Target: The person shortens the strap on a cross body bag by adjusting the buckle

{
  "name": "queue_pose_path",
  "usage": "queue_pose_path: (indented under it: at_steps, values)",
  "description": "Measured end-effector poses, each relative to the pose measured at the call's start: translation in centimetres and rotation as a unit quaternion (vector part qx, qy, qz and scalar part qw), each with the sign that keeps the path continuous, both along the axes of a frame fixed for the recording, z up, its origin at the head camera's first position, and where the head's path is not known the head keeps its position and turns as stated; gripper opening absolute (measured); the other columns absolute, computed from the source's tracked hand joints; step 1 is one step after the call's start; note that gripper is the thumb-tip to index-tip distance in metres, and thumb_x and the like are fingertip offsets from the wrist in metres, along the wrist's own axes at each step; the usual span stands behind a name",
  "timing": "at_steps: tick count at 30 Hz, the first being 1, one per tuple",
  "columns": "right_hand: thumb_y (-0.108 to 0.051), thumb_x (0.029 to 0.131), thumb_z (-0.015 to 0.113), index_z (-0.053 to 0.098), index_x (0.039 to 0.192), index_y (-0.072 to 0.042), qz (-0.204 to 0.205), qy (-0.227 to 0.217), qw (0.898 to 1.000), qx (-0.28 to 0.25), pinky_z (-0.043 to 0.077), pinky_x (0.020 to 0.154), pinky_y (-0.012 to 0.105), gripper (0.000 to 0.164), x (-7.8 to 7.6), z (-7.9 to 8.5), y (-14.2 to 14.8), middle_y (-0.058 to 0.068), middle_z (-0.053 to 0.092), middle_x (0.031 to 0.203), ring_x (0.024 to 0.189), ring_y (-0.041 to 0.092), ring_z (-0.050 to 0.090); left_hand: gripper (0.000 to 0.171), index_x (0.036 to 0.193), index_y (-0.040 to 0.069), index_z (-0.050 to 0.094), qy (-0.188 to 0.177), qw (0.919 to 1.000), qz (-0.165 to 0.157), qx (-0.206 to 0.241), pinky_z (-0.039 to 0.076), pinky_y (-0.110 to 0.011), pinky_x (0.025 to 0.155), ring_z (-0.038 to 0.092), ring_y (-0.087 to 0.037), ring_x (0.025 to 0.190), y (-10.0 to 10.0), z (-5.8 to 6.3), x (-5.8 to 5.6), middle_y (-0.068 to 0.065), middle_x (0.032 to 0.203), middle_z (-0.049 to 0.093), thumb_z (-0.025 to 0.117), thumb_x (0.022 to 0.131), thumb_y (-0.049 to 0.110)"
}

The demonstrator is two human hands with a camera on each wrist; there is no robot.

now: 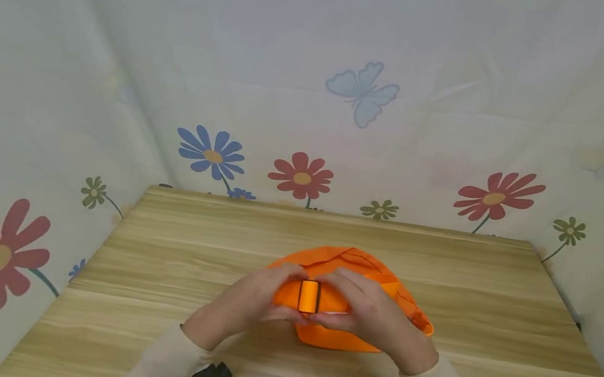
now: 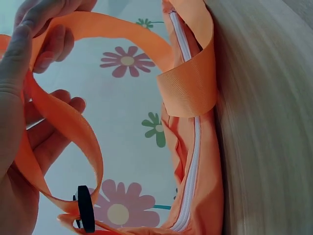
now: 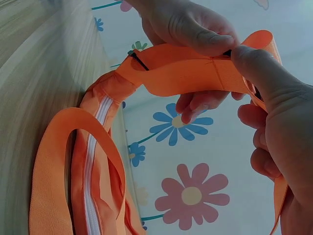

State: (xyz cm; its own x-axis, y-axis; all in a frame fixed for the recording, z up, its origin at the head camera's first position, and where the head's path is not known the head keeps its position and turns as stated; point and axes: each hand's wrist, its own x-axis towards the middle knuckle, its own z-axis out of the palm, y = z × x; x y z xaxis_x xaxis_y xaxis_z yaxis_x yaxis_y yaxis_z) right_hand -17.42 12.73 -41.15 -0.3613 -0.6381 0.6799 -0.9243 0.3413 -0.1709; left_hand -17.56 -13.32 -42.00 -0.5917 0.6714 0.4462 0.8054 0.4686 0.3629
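Observation:
An orange fabric bag [image 1: 336,341] with a white zipper [image 2: 191,171] lies on the wooden table. Its wide orange webbing strap [image 3: 188,71] is raised off the tabletop between both hands. My left hand [image 1: 265,292] pinches the strap from the left. From the right, my right hand [image 1: 367,302] grips it too, the fingertips of both hands nearly meeting. Between them a folded strap loop [image 1: 308,298] faces up, with a dark edge beside it. Near the bag's end, a black slider buckle [image 2: 86,209] sits on the strap. Part of the strap is hidden behind the fingers.
The wooden table [image 1: 168,247] runs up to a pale backdrop [image 1: 274,51] printed with flowers and a butterfly. Another loop of orange webbing [image 3: 46,161] hangs along the bag's zipper side. Small black devices [image 1: 211,374] are worn at both wrists.

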Motion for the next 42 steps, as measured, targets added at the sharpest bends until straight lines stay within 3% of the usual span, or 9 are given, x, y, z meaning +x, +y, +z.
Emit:
queue_pose_path:
  at_steps: [10, 16, 23, 34, 42]
  values:
    - [-0.030, 0.083, 0.096, 0.068, 0.123, -0.008, 0.006, 0.005, 1.000, -0.005, 0.062, 0.085, 0.020, 0.055, -0.2, -0.2, 0.3, -0.001, 0.073, 0.110, 0.089, 0.011, 0.070, 0.066, 0.134, 0.003, 0.064, 0.012, 0.9999, 0.002, -0.002, 0.065, -0.036, 0.096, 0.076, -0.020, 0.102, -0.4, 0.0, -0.2, -0.009, 0.123, 0.078, 0.092, 0.084, 0.036]
    - [-0.042, 0.090, 0.088, 0.068, 0.125, -0.008, 0.003, 0.002, 1.000, -0.012, 0.063, 0.087, 0.024, 0.054, -0.3, -0.1, 0.6, -0.001, 0.075, 0.113, 0.093, 0.013, 0.072, 0.060, 0.131, 0.005, 0.067, 0.038, 0.9991, 0.019, -0.010, 0.066, -0.033, 0.090, 0.076, -0.018, 0.094, -1.0, 0.2, -0.1, -0.007, 0.116, 0.080, 0.093, 0.085, 0.033]
    - [-0.053, 0.090, 0.084, 0.070, 0.124, -0.011, -0.020, 0.004, 1.000, -0.008, 0.062, 0.090, 0.027, 0.056, -0.3, 0.2, 1.1, -0.004, 0.076, 0.116, 0.100, 0.013, 0.073, 0.061, 0.130, 0.006, 0.071, 0.065, 0.9976, 0.019, -0.009, 0.066, -0.033, 0.092, 0.078, -0.018, 0.100, -2.1, 0.1, -0.3, -0.006, 0.119, 0.081, 0.096, 0.081, 0.033]
    - [-0.049, 0.097, 0.077, 0.069, 0.123, -0.008, 0.000, -0.001, 1.000, -0.019, 0.062, 0.088, 0.024, 0.050, -0.5, 0.0, 2.0, 0.000, 0.075, 0.113, 0.094, 0.013, 0.071, 0.059, 0.124, 0.005, 0.074, 0.088, 0.9958, 0.021, -0.013, 0.066, -0.036, 0.092, 0.078, -0.021, 0.101, -3.6, 0.0, -0.5, -0.007, 0.116, 0.081, 0.094, 0.081, 0.039]
    - [-0.054, 0.098, 0.073, 0.070, 0.120, -0.007, -0.002, -0.007, 0.999, -0.033, 0.061, 0.080, 0.023, 0.052, -0.6, 0.2, 2.1, -0.001, 0.074, 0.107, 0.089, 0.011, 0.067, 0.054, 0.126, 0.003, 0.074, 0.062, 0.9947, 0.068, -0.046, 0.065, -0.042, 0.096, 0.078, -0.025, 0.107, -4.4, 0.1, -0.1, -0.009, 0.119, 0.081, 0.094, 0.083, 0.029]
